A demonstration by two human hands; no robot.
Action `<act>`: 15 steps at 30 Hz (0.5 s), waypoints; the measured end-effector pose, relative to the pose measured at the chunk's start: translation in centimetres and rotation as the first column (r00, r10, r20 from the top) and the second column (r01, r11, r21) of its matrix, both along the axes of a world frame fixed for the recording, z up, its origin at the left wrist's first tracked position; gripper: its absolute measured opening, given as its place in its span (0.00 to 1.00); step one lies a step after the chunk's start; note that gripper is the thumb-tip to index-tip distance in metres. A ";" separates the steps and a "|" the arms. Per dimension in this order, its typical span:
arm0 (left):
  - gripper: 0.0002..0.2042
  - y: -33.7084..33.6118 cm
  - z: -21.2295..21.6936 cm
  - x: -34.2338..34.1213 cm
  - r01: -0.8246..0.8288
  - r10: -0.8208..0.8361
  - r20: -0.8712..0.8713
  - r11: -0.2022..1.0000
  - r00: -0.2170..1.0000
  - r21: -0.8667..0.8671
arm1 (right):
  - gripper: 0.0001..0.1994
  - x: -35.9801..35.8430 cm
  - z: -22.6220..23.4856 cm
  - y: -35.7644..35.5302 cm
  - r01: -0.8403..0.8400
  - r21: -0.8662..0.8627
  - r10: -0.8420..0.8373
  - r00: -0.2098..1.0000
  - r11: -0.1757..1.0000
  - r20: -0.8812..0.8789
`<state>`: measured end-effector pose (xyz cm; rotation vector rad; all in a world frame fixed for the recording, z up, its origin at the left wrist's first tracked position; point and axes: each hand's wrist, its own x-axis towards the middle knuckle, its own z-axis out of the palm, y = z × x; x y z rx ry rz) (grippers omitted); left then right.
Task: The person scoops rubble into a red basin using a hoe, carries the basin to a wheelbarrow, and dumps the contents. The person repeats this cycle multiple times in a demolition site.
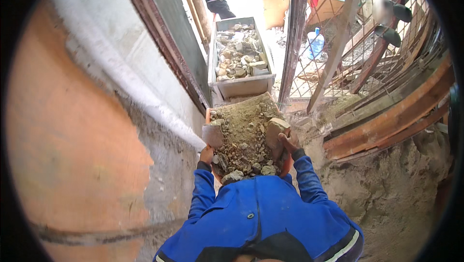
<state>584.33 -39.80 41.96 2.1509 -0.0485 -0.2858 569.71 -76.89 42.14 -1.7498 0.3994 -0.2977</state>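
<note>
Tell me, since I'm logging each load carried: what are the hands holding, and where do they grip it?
Both hands hold an orange container heaped with rubble and soil. The left hand grips its left rim, the right hand its right rim.

Building site, rubble-filled metal cart point(240, 54), bare plaster wall point(121, 83), stacked timber planks point(391, 117), dirt mound point(386, 189)

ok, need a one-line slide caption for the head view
Both hands, left hand and right hand, grip an orange basin heaped with rubble, facing a rubble-filled metal trough.
</note>
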 end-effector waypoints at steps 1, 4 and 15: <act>0.16 -2.8 0.3 3.7 0.022 -0.023 0.029 1.000 0.999 0.013 | 0.38 3.5 -0.6 -2.4 0.063 -0.035 -0.065 0.997 0.997 -0.049; 0.16 -6.1 0.6 16.9 -0.049 0.052 -0.074 0.998 0.996 0.045 | 0.35 15.8 0.7 -5.8 0.098 0.062 -0.103 0.991 0.993 0.085; 0.14 -21.6 7.0 54.1 0.266 -0.264 -0.038 0.959 0.964 0.097 | 0.38 50.3 5.8 -19.1 0.101 0.018 -0.096 0.980 0.995 -0.176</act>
